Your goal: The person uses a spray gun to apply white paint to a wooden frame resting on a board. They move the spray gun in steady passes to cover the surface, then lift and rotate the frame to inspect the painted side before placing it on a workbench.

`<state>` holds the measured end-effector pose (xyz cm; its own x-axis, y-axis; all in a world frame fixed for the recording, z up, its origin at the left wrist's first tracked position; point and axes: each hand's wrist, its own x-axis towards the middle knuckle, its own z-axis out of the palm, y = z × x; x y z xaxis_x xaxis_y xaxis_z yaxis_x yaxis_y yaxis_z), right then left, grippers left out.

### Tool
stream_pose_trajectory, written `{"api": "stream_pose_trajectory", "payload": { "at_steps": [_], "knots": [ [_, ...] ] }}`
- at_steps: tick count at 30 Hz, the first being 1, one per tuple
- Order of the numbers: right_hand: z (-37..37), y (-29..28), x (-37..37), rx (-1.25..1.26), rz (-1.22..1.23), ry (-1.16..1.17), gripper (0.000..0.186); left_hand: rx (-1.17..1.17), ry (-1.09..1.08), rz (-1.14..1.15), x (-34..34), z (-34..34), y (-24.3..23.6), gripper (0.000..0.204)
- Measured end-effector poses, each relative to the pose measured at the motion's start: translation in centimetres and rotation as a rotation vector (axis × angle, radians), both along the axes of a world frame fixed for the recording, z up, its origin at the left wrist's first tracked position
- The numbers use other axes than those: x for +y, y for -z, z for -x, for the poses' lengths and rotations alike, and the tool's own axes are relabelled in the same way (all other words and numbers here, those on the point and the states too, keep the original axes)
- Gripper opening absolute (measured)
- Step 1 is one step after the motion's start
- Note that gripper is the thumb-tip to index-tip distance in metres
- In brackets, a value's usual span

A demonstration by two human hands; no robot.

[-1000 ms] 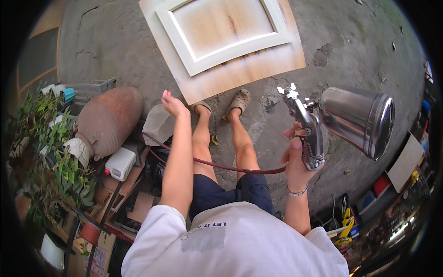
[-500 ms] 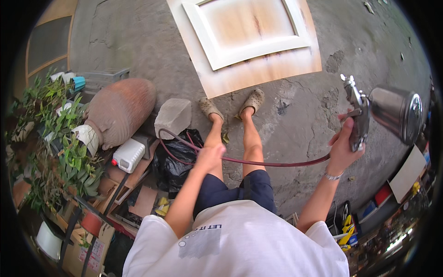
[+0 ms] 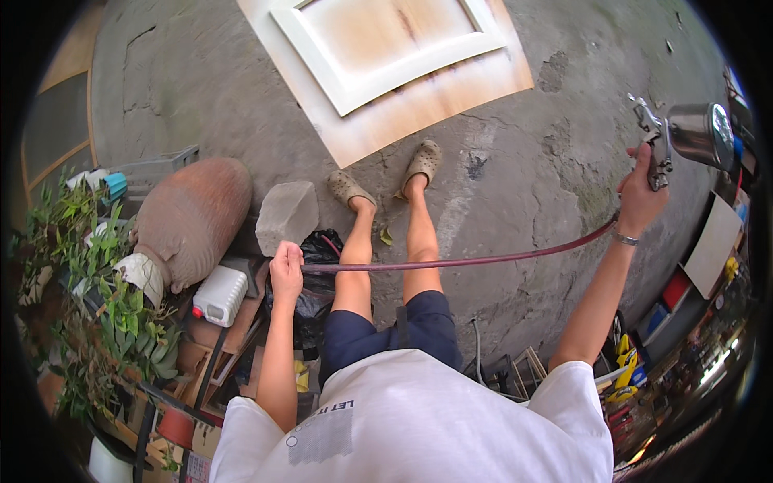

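Note:
My right hand (image 3: 644,197) is closed around the grip of a metal spray gun (image 3: 659,149), held out to the right. A shiny silver cup (image 3: 702,133) is attached to the gun. From below that hand a dark red hose (image 3: 451,262) stretches across in front of my legs to my left hand (image 3: 287,274), which is wrapped round it. Beyond my feet, a white-painted frame (image 3: 419,68) lies on a wooden board (image 3: 419,121) with white overspray on its surface.
On the left are a big clay jar (image 3: 193,213), a concrete block (image 3: 287,216), a white jug (image 3: 220,296), a black plastic bag (image 3: 312,298) and leafy plants (image 3: 121,322). A leaning pale panel (image 3: 713,245) and assorted clutter line the right. The concrete floor (image 3: 523,185) is cracked.
My left hand has moved left and slightly up along with the hose, which now runs straighter. My right hand has carried the spray gun farther right and up. The view has shifted slightly.

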<state>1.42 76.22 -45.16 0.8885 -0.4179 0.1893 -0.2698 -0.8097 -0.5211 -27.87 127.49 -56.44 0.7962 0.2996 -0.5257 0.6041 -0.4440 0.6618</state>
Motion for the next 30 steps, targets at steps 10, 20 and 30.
{"api": "stream_pose_trajectory", "payload": {
  "at_steps": [10, 20, 30],
  "knots": [
    [6.7, -6.7, 6.8, -0.006, -0.596, -0.124, 0.034, 0.18, 0.122, -0.021, 0.4, 3.3, 2.3, 0.038],
    [14.4, -11.7, 14.0, 0.008, -0.789, -0.314, 0.065, -0.389, 0.09, 0.695, -13.4, -14.5, -12.6, 0.017],
    [14.9, -19.1, 22.1, 0.102, -0.943, -0.38, 0.028, -1.214, 0.144, 0.352, -11.1, -15.3, -27.6, 0.017]
  ]
}}
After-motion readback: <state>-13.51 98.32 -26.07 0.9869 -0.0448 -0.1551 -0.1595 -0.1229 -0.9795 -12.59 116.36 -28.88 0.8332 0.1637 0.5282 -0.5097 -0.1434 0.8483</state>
